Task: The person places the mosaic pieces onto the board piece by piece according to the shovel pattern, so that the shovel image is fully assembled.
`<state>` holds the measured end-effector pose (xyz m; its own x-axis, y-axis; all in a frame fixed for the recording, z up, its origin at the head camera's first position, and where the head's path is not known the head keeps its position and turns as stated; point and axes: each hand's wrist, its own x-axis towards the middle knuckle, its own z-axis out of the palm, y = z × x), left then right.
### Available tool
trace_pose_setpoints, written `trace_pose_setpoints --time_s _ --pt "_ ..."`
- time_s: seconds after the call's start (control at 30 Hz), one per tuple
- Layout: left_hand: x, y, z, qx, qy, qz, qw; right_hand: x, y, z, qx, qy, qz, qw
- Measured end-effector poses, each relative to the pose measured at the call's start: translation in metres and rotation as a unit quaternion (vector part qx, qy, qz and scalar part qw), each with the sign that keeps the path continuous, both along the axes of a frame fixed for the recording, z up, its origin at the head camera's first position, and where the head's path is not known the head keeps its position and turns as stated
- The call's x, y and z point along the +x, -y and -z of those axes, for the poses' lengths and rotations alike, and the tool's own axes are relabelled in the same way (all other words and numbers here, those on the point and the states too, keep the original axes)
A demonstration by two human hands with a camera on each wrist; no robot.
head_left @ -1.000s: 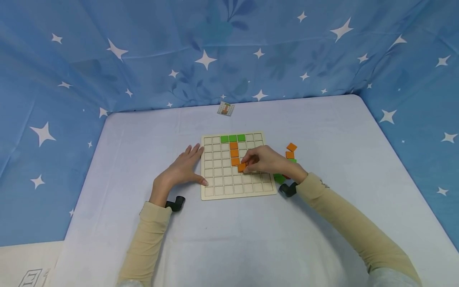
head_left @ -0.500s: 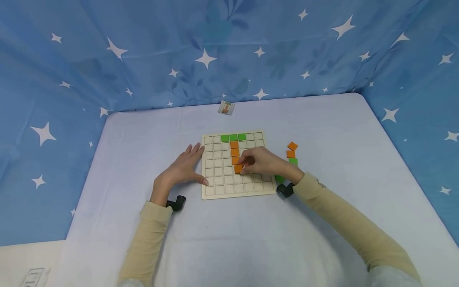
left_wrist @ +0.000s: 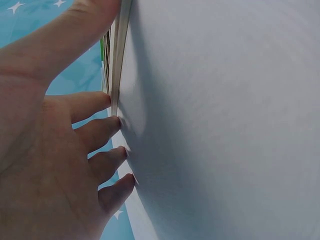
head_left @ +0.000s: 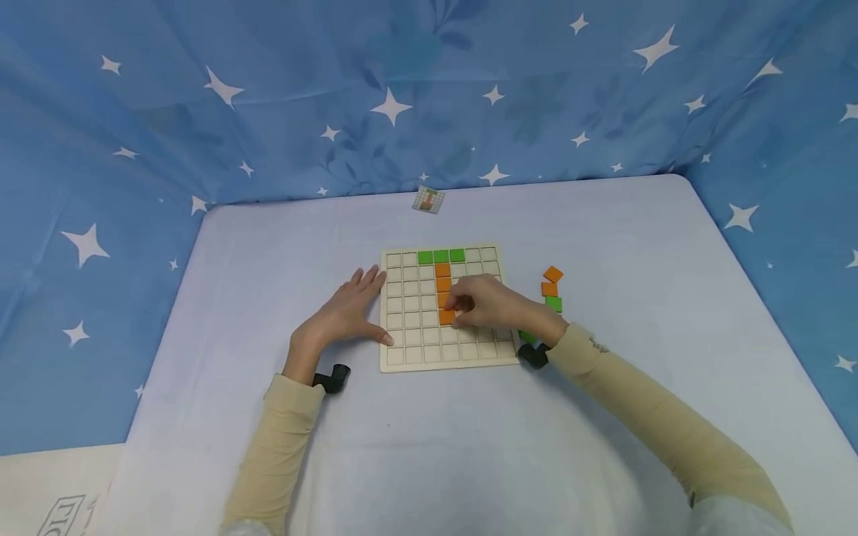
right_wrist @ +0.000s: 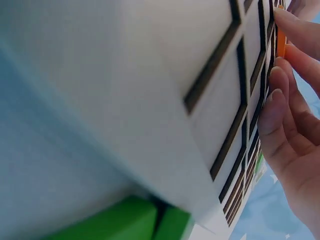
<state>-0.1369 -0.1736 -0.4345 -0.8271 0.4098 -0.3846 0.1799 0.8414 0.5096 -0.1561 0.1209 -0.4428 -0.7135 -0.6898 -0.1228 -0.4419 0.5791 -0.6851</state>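
Observation:
A pale wooden grid board (head_left: 409, 356) lies on the table, with a row of green square tiles (head_left: 441, 257) at its top and a column of orange square tiles (head_left: 442, 285) below. My right hand (head_left: 489, 301) pinches an orange tile (head_left: 446, 318) at the lower end of that column. In the right wrist view its fingertips meet the edge of this orange tile (right_wrist: 281, 37). With fingers spread, my left hand (head_left: 345, 309) rests along the board's left edge. The left wrist view shows the thumb and fingertips of the left hand (left_wrist: 65, 130) at the board's side (left_wrist: 120, 55).
Right of the board lie loose orange tiles (head_left: 551, 289) and green tiles (head_left: 553, 304), some partly hidden by the right wrist. A small pattern card (head_left: 427, 199) lies near the table's back edge. Black wrist cameras (head_left: 333, 378) sit under both wrists. A blue starry curtain (head_left: 268, 134) surrounds the table.
My right hand has carried the orange tile slightly left and down into line under the orange column. The left hand has stayed at the board's edge. The head view has shifted slightly.

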Motion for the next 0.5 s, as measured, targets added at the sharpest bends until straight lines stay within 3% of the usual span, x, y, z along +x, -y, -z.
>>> trace_pose_setpoints --time_s 0.3,0.5 --pt "0.001 -0.003 0.0023 0.002 0.002 0.004 1.0 0.0011 -0.0022 0.0002 0.019 0.04 -0.011 0.999" --pt "0.0034 -0.0018 0.0017 -0.003 -0.008 0.006 0.9999 0.0012 -0.003 -0.0014 0.018 0.039 -0.02 0.9989"
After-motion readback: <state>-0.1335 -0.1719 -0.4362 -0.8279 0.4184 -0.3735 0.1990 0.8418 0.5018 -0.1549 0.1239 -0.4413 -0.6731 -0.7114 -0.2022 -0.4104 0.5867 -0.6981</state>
